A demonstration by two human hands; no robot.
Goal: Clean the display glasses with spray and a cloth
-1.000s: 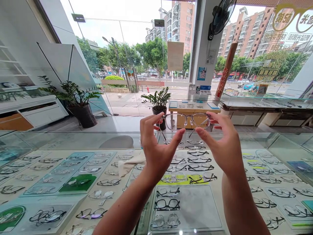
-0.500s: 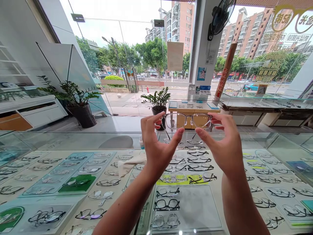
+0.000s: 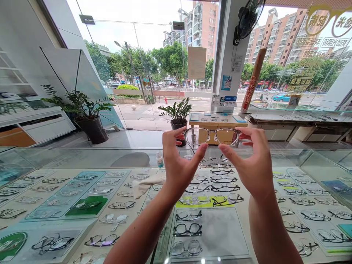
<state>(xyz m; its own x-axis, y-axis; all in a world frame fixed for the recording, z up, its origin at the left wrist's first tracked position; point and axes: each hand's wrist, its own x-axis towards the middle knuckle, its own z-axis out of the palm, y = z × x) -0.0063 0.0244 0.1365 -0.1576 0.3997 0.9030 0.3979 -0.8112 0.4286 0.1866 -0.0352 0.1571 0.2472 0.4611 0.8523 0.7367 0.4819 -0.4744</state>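
A pair of eyeglasses (image 3: 211,131) with a thin dark frame and clear lenses is held up over the glass display counter (image 3: 220,234). My left hand (image 3: 180,157) grips its left edge, fingertips at the outer rim and thumb near the lower edge of the left lens. At the opposite rim, my right hand (image 3: 250,157) is closed on the right side in the same way. The lenses face across the counter, and the glasses look nearly level. The temples are mostly hidden behind the frame and fingers.
Rows of eyeglasses (image 3: 188,230) lie inside the counter. A tan cloth (image 3: 145,185) and a small bottle (image 3: 160,160) sit left of my left hand. Beyond stand a round stool (image 3: 131,160), potted plants (image 3: 95,128), and a low display table (image 3: 233,124).
My left hand has shifted slightly right, and the eyeglasses have moved a little to the right with a slight turn. The small bottle shows more fully now. My right hand has hardly moved.
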